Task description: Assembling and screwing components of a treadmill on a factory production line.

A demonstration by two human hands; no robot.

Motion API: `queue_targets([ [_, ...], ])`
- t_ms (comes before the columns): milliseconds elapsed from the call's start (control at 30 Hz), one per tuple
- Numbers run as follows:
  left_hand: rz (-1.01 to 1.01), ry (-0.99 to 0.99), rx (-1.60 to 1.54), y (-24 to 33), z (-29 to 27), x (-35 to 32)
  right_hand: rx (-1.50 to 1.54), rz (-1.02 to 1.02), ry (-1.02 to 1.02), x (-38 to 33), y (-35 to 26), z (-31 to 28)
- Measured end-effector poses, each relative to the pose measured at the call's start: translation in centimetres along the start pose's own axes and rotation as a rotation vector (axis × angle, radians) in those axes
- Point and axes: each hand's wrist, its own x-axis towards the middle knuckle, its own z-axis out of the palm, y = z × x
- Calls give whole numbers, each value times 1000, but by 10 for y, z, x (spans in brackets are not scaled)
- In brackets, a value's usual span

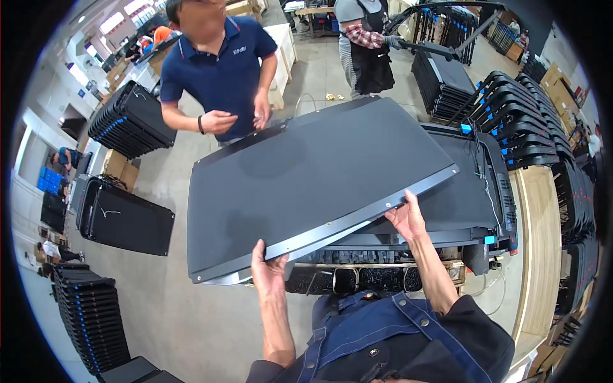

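Observation:
A large black treadmill deck (306,185) slants across the middle of the view, with a metal rail dotted with screws along its near edge. My left hand (269,271) grips that rail near its left end, thumb on top and fingers underneath. Further right, my right hand (407,219) holds the same rail, its thumb against the side and the other fingers partly hidden below. The deck is raised and tilted over a second black deck (440,191) with a frame, which lies on a workbench. Blue tape pieces (490,240) mark this lower unit.
Across the deck stands a person in a dark blue shirt (217,70), hands near its far edge. Behind, another person in gloves (367,51) handles a black frame. Stacked black decks (86,313) stand at left, curved black frames (523,115) at right beside a wooden crate (536,236).

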Motion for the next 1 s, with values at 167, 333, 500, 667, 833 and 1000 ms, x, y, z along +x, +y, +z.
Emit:
queue_targets([
  [167, 79, -25, 54, 29, 0, 14, -352, -67, -50, -12, -39, 50],
  [333, -35, -38, -19, 67, 4, 35, -477, -94, -207, -6, -72, 95],
  [500, -15, -7, -32, 75, 11, 49, -493, -169, -204, -1, -82, 112],
  [667, -15, -170, 66, 111, 4, 63, -557, -228, -222, -1, -78, 110],
  [833, 101, -456, 52, 201, 41, 46, -640, -160, -541, -40, -88, 96],
  [1000, 839, -327, 374, 133, 85, -61, -886, 68, -175, -116, -100, -27],
])
